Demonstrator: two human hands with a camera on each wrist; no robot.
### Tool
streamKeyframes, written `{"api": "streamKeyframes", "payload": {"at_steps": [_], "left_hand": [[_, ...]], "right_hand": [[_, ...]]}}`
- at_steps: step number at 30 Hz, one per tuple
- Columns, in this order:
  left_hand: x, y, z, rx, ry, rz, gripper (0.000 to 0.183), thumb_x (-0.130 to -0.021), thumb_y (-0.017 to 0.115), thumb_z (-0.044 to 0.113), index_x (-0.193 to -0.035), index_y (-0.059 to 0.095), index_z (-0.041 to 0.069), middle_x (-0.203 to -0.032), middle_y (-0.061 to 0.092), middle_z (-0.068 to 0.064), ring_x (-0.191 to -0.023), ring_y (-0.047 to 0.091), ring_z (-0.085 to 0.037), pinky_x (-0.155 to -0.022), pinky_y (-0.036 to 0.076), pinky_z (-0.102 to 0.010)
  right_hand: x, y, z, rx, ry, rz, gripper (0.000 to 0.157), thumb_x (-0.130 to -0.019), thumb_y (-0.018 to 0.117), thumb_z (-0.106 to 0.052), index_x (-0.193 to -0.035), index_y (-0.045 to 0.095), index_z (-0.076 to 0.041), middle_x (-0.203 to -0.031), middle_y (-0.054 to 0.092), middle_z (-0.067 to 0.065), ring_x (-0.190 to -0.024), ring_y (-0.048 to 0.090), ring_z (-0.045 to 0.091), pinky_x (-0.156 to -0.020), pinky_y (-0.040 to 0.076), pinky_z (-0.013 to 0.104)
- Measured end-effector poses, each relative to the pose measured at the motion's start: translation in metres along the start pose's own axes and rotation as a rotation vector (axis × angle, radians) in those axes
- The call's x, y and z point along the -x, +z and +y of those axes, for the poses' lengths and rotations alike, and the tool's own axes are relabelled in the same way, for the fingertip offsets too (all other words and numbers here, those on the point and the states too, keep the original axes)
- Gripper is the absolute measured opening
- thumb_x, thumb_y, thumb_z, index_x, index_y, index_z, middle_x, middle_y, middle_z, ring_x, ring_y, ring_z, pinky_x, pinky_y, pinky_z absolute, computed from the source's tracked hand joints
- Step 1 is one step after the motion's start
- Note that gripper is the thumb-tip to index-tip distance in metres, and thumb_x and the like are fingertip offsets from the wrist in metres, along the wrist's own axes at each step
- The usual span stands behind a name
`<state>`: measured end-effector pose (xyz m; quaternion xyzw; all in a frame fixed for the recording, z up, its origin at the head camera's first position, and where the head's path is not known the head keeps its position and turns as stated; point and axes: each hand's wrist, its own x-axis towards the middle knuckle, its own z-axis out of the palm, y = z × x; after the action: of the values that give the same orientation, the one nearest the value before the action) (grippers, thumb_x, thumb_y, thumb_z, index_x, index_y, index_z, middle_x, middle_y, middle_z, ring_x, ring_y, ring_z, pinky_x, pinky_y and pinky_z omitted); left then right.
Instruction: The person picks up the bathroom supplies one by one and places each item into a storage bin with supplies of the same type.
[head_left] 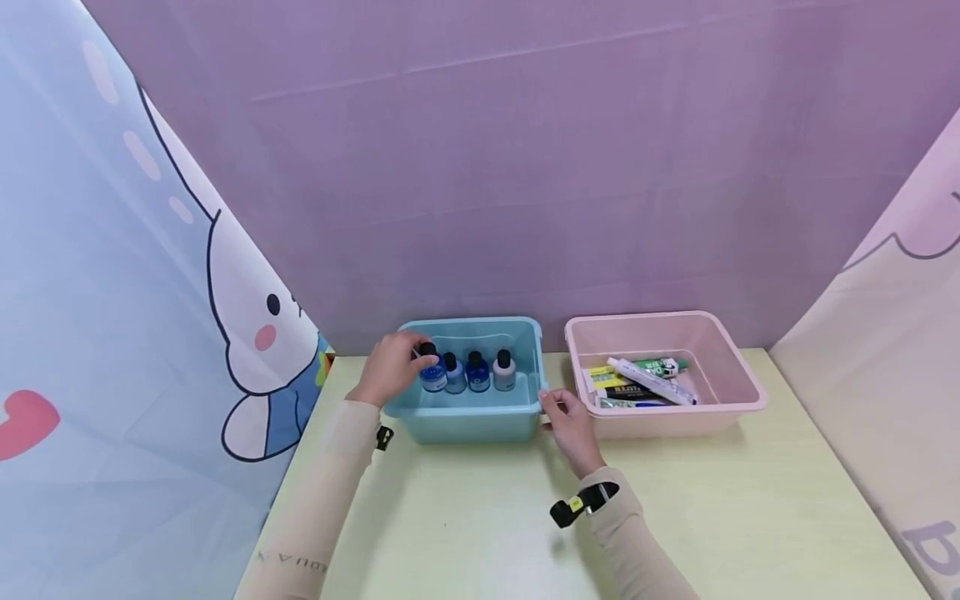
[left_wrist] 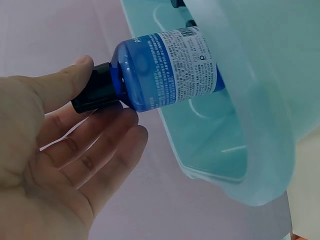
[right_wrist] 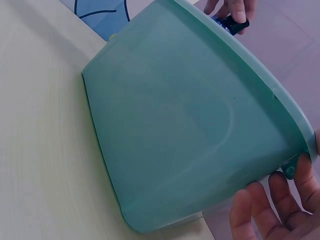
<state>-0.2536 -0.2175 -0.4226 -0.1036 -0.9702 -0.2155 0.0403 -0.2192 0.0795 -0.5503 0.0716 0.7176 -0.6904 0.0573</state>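
Observation:
My left hand [head_left: 392, 369] pinches the black cap of a blue bottle [left_wrist: 167, 70] between thumb and fingers. Its lower part dips inside the teal bin [head_left: 472, 427], near the left wall. Three more black-capped bottles stand in a row there: a lighter blue one [head_left: 455, 377], a dark blue one [head_left: 477, 375] and a pale one [head_left: 504, 374]. At the bin's front right corner, my right hand [head_left: 573, 429] holds the rim, its fingers curled under the edge in the right wrist view.
To the right of the teal bin stands a pink bin [head_left: 720, 407] with several tubes [head_left: 652, 382] lying in it, mostly on its left side. Both rest at the back of a pale table [head_left: 480, 517]. Purple cloth [head_left: 480, 167] hangs behind; printed cloth borders both sides.

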Motion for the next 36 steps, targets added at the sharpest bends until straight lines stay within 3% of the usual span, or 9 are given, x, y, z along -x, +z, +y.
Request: {"api": "streamKeyframes", "payload": {"at_steps": [7, 13, 26, 36], "left_hand": [[-0.017, 0.004, -0.007, -0.012, -0.022, -0.045, 0.028, -0.096, 0.073, 0.023, -0.119, 0.073, 0.006, -0.111, 0.074, -0.011, -0.096, 0.070, -0.027, -0.088, 0.058, -0.048], [-0.029, 0.009, -0.015, -0.045, -0.082, -0.103, 0.032, -0.096, 0.072, 0.025, -0.123, 0.072, 0.007, -0.118, 0.073, -0.013, -0.100, 0.068, -0.030, -0.092, 0.057, -0.049], [-0.045, 0.014, -0.022, -0.121, -0.130, -0.151, 0.023, -0.095, 0.074, 0.019, -0.112, 0.073, 0.003, -0.111, 0.073, -0.014, -0.097, 0.069, -0.031, -0.089, 0.058, -0.048], [-0.057, 0.023, -0.027, -0.204, -0.174, -0.192, 0.026, -0.096, 0.073, 0.016, -0.116, 0.071, 0.001, -0.118, 0.072, -0.017, -0.106, 0.070, -0.035, -0.091, 0.058, -0.050]], "right_hand": [[-0.001, -0.001, 0.002, 0.002, 0.007, 0.004, 0.037, -0.104, 0.057, -0.041, -0.108, 0.061, -0.005, -0.110, 0.061, 0.010, -0.115, 0.057, 0.036, -0.097, 0.055, 0.052], [-0.001, -0.001, 0.001, 0.003, 0.009, 0.000, 0.039, -0.104, 0.057, -0.042, -0.110, 0.062, -0.004, -0.112, 0.062, 0.010, -0.114, 0.057, 0.033, -0.093, 0.057, 0.044], [-0.002, 0.000, 0.001, 0.015, 0.011, 0.015, 0.037, -0.105, 0.057, -0.040, -0.109, 0.061, -0.003, -0.112, 0.061, 0.012, -0.108, 0.058, 0.027, -0.094, 0.057, 0.047], [-0.002, 0.000, 0.001, 0.025, 0.003, 0.006, 0.036, -0.105, 0.057, -0.038, -0.110, 0.062, -0.003, -0.111, 0.062, 0.011, -0.111, 0.059, 0.030, -0.086, 0.058, 0.034]]}}
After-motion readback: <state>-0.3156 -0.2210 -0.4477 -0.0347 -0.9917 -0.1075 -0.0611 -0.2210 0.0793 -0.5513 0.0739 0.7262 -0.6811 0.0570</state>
